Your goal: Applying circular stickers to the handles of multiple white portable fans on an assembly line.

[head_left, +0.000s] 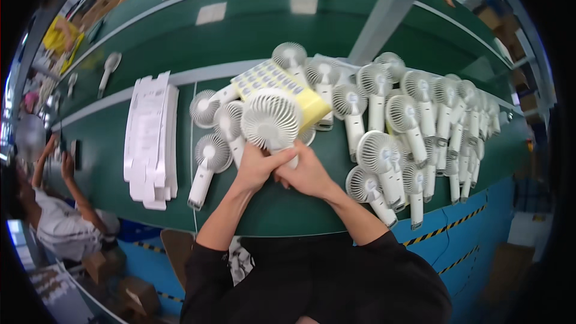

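Note:
A white handheld fan [272, 117] is up in front of me, its round grille toward the head camera. Both my hands close round its handle: my left hand [257, 167] from the left, my right hand [305, 171] from the right, thumbs meeting. Most of the handle is hidden by the fingers. Behind the fan lies a yellow sheet of round grey stickers [270, 78], one end curling up. Several more white fans lie left of my hands, the nearest [210, 155] flat on the green table [270, 217].
A large heap of white fans [414, 120] covers the table's right side. Flattened white boxes [150, 138] are stacked at left. A grey post [390, 12] rises beyond the fans. A green conveyor belt [258, 30] runs behind; a person in white [66, 222] sits at far left.

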A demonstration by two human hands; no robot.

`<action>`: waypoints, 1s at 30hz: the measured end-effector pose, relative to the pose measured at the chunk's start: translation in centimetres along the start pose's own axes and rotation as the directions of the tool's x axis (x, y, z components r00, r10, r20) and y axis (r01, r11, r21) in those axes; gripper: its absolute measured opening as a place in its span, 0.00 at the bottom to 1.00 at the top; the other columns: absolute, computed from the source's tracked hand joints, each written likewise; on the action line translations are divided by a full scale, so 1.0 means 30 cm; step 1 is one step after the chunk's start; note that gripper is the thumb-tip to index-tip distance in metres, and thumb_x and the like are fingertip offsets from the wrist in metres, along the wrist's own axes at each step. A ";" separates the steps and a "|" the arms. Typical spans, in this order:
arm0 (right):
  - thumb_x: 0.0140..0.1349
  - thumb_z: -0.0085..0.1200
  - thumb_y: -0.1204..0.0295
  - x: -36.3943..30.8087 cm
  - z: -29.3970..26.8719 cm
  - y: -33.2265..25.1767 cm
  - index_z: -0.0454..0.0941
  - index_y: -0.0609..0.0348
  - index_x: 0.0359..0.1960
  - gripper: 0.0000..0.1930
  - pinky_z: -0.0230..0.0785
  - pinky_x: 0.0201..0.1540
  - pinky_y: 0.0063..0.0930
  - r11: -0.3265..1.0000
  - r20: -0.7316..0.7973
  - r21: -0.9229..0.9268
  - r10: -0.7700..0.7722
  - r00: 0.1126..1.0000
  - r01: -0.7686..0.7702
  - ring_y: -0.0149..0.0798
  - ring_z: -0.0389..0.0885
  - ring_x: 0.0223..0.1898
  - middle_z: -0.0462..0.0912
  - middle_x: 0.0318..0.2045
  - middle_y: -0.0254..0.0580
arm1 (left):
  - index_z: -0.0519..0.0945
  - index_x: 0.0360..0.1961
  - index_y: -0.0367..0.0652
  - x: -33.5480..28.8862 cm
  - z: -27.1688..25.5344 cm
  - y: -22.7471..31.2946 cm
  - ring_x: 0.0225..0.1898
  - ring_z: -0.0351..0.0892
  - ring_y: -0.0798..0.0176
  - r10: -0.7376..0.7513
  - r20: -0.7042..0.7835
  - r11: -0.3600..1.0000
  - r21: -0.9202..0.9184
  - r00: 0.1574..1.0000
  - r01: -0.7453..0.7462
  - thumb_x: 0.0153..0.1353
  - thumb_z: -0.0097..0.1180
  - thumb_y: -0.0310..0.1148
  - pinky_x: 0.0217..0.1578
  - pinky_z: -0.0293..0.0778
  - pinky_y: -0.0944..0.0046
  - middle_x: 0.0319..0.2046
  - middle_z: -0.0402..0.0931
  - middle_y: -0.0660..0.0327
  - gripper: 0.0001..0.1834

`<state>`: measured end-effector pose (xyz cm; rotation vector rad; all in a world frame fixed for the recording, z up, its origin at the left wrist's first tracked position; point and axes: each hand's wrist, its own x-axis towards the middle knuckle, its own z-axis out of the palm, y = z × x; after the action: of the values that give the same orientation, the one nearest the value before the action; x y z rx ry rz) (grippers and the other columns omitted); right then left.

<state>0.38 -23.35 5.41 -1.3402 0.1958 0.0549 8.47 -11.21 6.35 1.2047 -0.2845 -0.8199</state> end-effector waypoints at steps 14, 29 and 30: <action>0.61 0.54 0.79 0.006 0.038 0.000 0.67 0.65 0.49 0.15 0.69 0.19 0.22 0.996 -0.117 -0.007 -0.093 0.989 0.093 0.29 0.76 0.19 0.78 0.27 0.40 | 0.72 0.50 0.31 0.010 -0.062 -0.015 0.28 0.82 0.64 -0.071 0.050 0.997 0.036 0.996 0.069 0.60 0.61 0.25 0.17 0.77 0.68 0.42 0.78 0.52 0.18; 0.66 0.50 0.73 0.031 -0.044 -0.020 0.64 0.61 0.49 0.13 0.64 0.11 0.23 0.750 0.214 0.628 0.091 0.973 -0.208 0.30 0.71 0.12 0.73 0.20 0.39 | 0.75 0.51 0.32 0.021 -0.055 -0.060 0.44 0.76 0.70 0.131 -0.111 0.979 0.173 0.985 -0.111 0.67 0.53 0.29 0.47 0.72 0.67 0.45 0.78 0.60 0.15; 0.66 0.50 0.73 0.028 -0.051 -0.015 0.64 0.61 0.49 0.13 0.64 0.11 0.23 0.741 0.221 0.635 0.098 0.970 -0.219 0.30 0.71 0.12 0.73 0.20 0.39 | 0.74 0.53 0.32 0.022 -0.058 -0.069 0.46 0.75 0.69 0.146 -0.070 0.982 0.127 0.987 -0.137 0.66 0.55 0.31 0.49 0.71 0.67 0.46 0.78 0.59 0.17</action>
<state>1.10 -25.00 5.35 -0.5980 0.1598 0.2282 9.11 -10.67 3.70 1.3119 -0.3549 -0.6366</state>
